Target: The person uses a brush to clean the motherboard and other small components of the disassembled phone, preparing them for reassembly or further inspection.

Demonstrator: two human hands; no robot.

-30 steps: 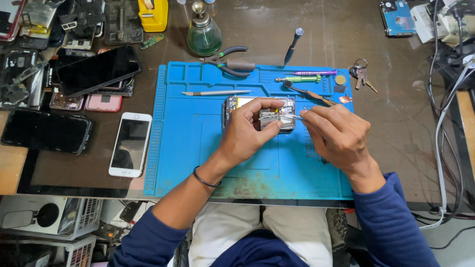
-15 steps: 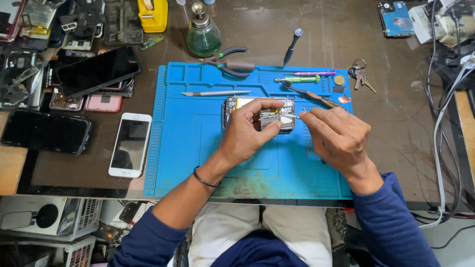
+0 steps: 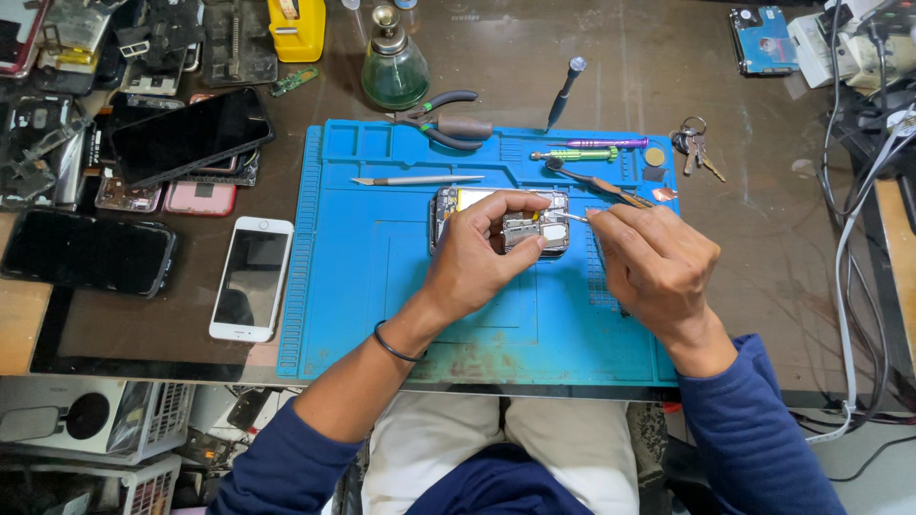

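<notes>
An opened phone [image 3: 448, 210] with its back off lies sideways on the blue repair mat [image 3: 363, 286]. My left hand [image 3: 477, 257] rests over it, thumb and fingers pinching its middle and right part. My right hand [image 3: 654, 262] holds thin metal tweezers [image 3: 571, 217] whose tip touches the phone's right end. Most of the phone's inside is hidden under my left fingers.
On the mat's far edge lie a craft knife [image 3: 415, 179], pliers [image 3: 444, 124], a green screwdriver [image 3: 577, 154] and a purple one [image 3: 611, 143]. A green glass bottle [image 3: 394, 72] stands behind. Several phones, among them a white one [image 3: 250, 278], lie left. Keys [image 3: 695, 143] and cables [image 3: 859, 210] are right.
Both hands stay on the phone; the tweezers' tip has shifted only slightly at the phone's right end.
</notes>
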